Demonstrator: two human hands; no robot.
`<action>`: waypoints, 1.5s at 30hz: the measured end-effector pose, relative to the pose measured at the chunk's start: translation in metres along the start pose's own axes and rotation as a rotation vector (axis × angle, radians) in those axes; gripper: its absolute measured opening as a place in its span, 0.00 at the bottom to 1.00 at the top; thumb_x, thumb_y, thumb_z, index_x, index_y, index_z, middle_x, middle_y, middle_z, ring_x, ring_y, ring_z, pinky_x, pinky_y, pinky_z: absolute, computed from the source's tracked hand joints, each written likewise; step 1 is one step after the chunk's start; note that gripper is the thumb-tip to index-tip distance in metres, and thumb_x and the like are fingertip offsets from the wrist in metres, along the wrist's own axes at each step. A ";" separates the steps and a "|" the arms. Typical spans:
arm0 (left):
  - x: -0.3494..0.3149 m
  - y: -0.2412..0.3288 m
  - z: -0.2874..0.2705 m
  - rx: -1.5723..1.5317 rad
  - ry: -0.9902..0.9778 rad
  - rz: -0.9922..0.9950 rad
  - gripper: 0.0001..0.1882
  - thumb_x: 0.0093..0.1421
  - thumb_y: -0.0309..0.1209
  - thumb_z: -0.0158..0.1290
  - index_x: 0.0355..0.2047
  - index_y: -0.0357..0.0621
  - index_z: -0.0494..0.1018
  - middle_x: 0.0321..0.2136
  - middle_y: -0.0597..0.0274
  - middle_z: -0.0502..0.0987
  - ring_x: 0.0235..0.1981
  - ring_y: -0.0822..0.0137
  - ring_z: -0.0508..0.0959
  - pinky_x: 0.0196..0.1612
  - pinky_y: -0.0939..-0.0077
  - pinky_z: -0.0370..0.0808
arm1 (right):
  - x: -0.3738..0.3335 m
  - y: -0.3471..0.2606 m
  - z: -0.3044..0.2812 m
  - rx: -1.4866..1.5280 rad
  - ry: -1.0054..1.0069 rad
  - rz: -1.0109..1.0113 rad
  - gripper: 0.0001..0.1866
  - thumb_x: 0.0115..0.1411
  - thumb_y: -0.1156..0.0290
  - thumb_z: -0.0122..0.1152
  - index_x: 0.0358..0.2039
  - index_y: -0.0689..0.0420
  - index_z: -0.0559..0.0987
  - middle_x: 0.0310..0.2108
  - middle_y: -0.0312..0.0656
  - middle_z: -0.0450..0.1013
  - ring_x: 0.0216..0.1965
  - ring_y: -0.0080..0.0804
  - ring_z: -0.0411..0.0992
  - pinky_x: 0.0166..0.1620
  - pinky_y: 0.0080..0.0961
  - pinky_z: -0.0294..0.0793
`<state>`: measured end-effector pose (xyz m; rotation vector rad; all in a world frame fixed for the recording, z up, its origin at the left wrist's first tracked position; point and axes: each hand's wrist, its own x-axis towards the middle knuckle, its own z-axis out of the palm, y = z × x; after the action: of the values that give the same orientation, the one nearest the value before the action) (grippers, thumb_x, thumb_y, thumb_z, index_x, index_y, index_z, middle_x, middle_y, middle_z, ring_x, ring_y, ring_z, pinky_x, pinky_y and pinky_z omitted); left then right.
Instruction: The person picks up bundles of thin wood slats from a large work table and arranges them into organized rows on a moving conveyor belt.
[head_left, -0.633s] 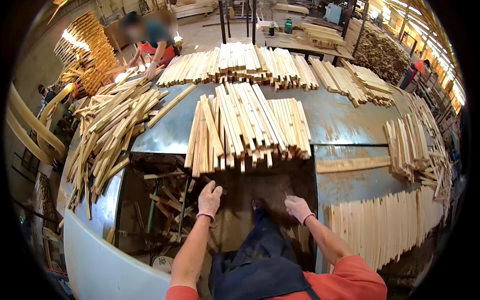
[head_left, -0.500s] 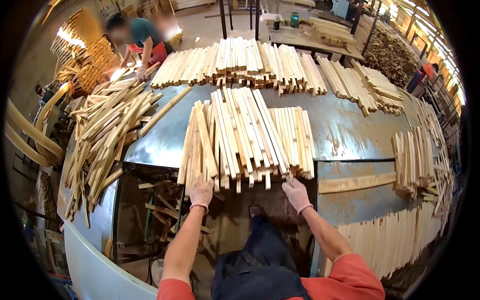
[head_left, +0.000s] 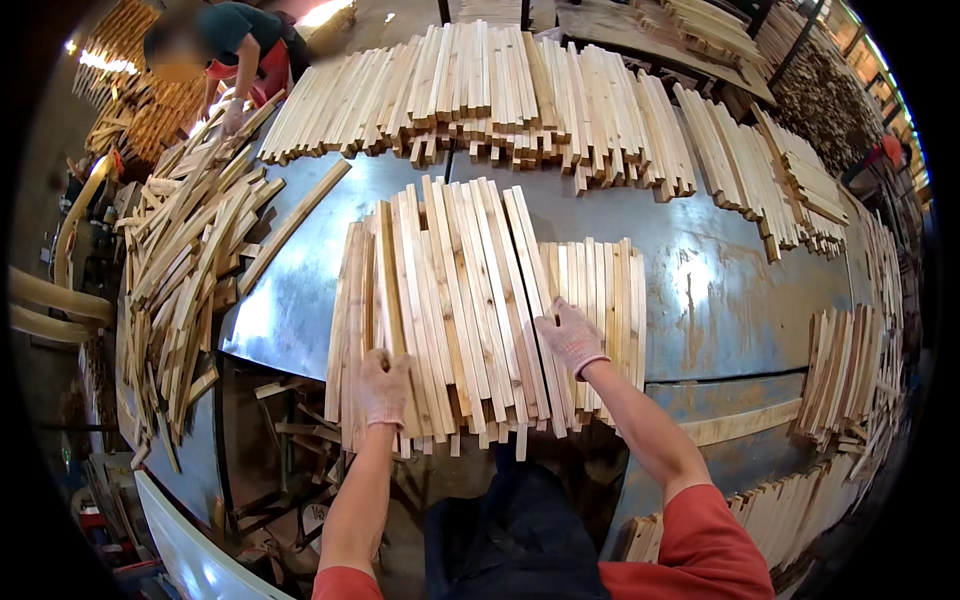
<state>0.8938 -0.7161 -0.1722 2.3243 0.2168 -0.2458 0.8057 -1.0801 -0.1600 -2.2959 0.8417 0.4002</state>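
A stack of pale wooden strips point(head_left: 470, 300) lies side by side before me, with their near ends past the metal table's edge. My left hand point(head_left: 383, 388), in a pale work glove, is closed at the stack's left side on the near part of a strip. My right hand point(head_left: 572, 338), gloved alike, grips the rightmost strip of the upper layer partway along its length. A narrow dark gap shows beside that strip. Right of my right hand, a lower row of strips point(head_left: 622, 300) shows. My fingertips are partly hidden.
A loose heap of strips point(head_left: 180, 290) lies at the left, where a co-worker point(head_left: 235, 60) leans over it. A long row of stacked strips point(head_left: 470, 80) spans the table's far side. More strips point(head_left: 840, 365) lie at the right. The metal tabletop point(head_left: 720, 290) shows between them.
Both hands have moved from the stack's near ends farther up onto it. The upper strips now lie more evenly; the slanted strip at the left is straighter. My view has tilted nearer the table.
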 end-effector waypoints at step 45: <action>-0.415 -0.166 -0.278 -0.594 0.485 -0.038 0.53 0.57 0.35 0.68 0.79 0.41 0.54 0.70 0.45 0.71 0.69 0.58 0.73 0.71 0.66 0.68 | -0.348 -0.186 0.152 0.290 -0.025 -0.897 0.22 0.61 0.57 0.75 0.40 0.66 0.82 0.36 0.52 0.82 0.38 0.48 0.79 0.45 0.41 0.77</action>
<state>0.4849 -0.4343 0.0033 1.7511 0.4990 0.3341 0.6601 -0.7087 -0.0191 -2.1243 -0.1830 -0.0955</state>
